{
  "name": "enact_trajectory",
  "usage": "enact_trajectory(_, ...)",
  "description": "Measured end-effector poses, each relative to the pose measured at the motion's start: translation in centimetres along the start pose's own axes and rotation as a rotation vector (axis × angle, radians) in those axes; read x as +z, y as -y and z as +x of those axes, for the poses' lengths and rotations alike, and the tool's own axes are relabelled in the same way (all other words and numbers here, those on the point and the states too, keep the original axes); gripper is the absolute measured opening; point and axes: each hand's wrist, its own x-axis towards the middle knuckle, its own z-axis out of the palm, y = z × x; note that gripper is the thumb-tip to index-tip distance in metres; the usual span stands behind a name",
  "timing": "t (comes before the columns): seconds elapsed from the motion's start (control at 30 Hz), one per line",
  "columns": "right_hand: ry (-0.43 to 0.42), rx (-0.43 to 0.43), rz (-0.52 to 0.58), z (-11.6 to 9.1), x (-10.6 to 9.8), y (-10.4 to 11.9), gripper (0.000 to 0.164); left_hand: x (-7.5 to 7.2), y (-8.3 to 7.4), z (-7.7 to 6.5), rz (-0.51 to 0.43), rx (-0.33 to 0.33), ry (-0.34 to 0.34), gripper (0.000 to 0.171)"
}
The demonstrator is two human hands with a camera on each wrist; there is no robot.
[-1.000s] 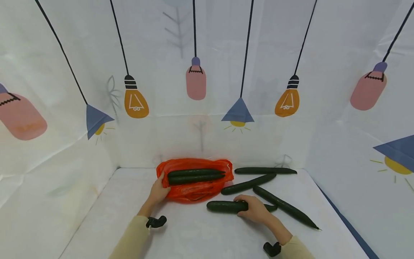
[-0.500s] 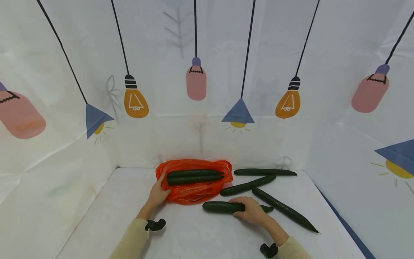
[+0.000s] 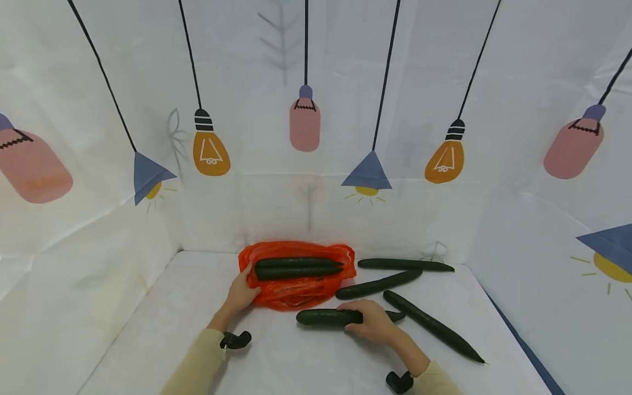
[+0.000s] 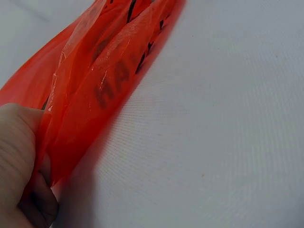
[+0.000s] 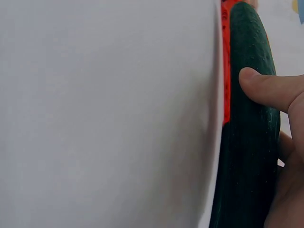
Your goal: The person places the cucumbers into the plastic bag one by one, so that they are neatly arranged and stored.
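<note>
In the head view, on a white-covered table (image 3: 276, 356): a thin, crinkled, orange-red plastic bag (image 3: 283, 296) lying at the far middle, two long, dark green cucumbers (image 3: 298, 272) side by side in its opening. At the bag's left edge, the bare left hand (image 3: 242, 292), grasping the plastic. Nearer and to the right, the bare right hand (image 3: 370, 321), wrapped around the middle of a thick, dark green, single cucumber (image 3: 321, 317), narrow end to the right; lifted or resting, hard to tell. Farther right, three loose, dark green cucumbers (image 3: 379, 284), one along the far edge, one slanted before it, one angled toward near right. Behind, a white sheet (image 3: 276, 208) printed with hanging lamps.

Only in the left wrist view: dark printed letters (image 4: 111, 88), "HA" legible, on the bag, with thumb and fingers pinching its edge.

Only in the right wrist view: bumpy cucumber skin, thumb laid across it, fingers partly hidden opposite.
</note>
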Motion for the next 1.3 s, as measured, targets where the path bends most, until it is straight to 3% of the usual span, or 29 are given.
enact_trajectory(0.23,-0.008,0.033,-0.038,1.2,-0.2,1.7,0.044,0.2,0.2,-0.1,-0.030,-0.016,0.013,0.089)
enact_trajectory(0.83,-0.113,-0.168,-0.045,7.2,-0.3,5.1,0.045,0.1,0.1,-0.3,-0.033,0.008,0.046,0.101)
enact_trajectory(1.1,-0.140,-0.220,-0.066,9.9,0.1,7.1,0.042,0.4,0.5,-0.6,-0.026,0.063,0.010,0.096)
enact_trajectory(1.3,-0.181,-0.251,-0.051,12.1,0.9,8.1,0.043,0.0,-0.1,-0.9,-0.092,0.008,0.031,0.098)
